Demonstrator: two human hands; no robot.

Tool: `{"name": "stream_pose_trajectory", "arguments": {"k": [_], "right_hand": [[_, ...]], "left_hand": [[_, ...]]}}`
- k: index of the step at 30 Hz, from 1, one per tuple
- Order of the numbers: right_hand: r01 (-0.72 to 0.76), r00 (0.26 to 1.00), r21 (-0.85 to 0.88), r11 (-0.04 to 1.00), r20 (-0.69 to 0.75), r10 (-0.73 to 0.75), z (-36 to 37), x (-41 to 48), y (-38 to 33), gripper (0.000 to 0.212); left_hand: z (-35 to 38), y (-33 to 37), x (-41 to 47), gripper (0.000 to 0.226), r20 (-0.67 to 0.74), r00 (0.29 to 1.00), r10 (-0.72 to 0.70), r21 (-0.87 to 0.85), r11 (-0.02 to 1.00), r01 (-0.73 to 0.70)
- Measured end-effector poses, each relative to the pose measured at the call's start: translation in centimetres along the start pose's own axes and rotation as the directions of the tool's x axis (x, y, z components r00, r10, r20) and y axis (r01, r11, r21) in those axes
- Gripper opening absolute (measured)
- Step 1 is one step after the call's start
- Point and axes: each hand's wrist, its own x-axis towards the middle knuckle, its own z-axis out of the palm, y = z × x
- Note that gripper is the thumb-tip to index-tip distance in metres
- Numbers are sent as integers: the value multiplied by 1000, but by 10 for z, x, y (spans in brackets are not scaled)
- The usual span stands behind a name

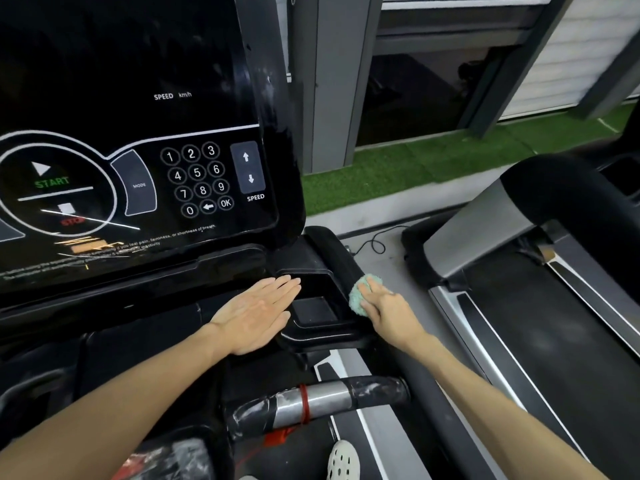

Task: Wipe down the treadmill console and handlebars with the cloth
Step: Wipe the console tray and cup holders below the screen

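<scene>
The black treadmill console (138, 98) fills the upper left, with a number keypad (197, 180) and START and STOP marks. Below its right corner is a black cup-holder tray (315, 308). My right hand (388, 311) presses a bunched pale green cloth (358, 294) against the tray's right rim. My left hand (258, 311) lies flat, palm down and fingers together, on the black ledge just left of the tray. A short handlebar (322, 400) with a silver sensor band and a red band crosses the lower middle.
A second treadmill (519, 271) stands close on the right, with a grey floor strip and a black cable (374, 242) between the two machines. Green artificial turf (415, 164) and a grey pillar (332, 81) lie beyond. A white perforated shoe (343, 460) shows at the bottom.
</scene>
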Motion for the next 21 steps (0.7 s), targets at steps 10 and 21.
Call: {"name": "stream_pose_trajectory", "arguments": {"k": [10, 21], "right_hand": [[23, 1000, 53, 998, -20, -22, 0, -88, 22, 41], [40, 996, -42, 998, 83, -37, 0, 69, -10, 41]], "left_hand": [[-2, 2, 0, 79, -23, 1000, 0, -5, 1000, 0], [0, 0, 0, 72, -39, 999, 0, -12, 1000, 0]]}}
